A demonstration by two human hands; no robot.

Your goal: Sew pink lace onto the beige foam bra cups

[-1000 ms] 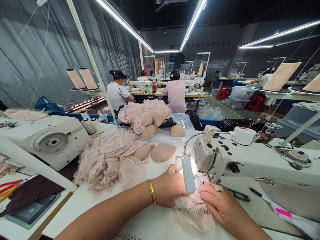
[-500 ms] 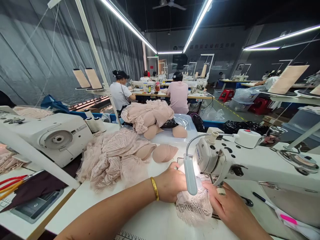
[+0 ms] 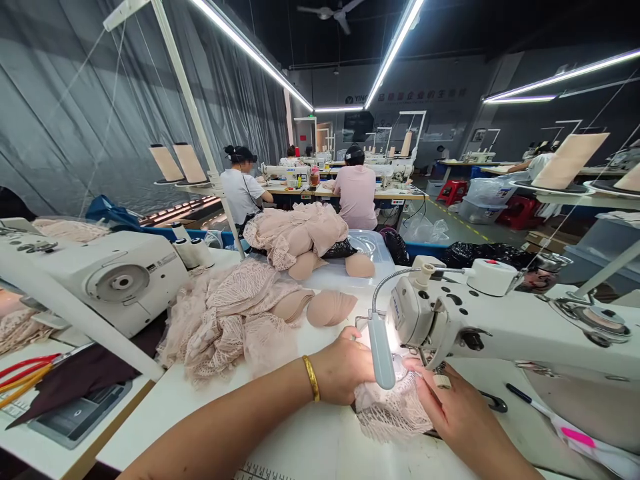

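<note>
My left hand [image 3: 341, 369], with a gold bangle on the wrist, rests closed on a small piece of pink lace fabric [image 3: 393, 412] at the needle of the white sewing machine [image 3: 500, 320]. From the other side my right hand [image 3: 453, 410] presses the same lace, its fingers curled onto the cloth. The machine's small gooseneck lamp [image 3: 381, 350] shines down between the two hands and hides the fingertips. The needle area itself is washed out by the light.
A heap of pink lace pieces and bra cups [image 3: 240, 313] lies left of my hands. More sit on a clear plastic bin [image 3: 370, 243] behind. Another sewing machine [image 3: 115, 277] stands at left, red scissors [image 3: 20, 373] beside it. Other workers [image 3: 356, 190] sit at far tables.
The lace piece has bunched up and drawn in toward the needle between my hands. My right hand slid slightly left onto it. The view tilted up a little.
</note>
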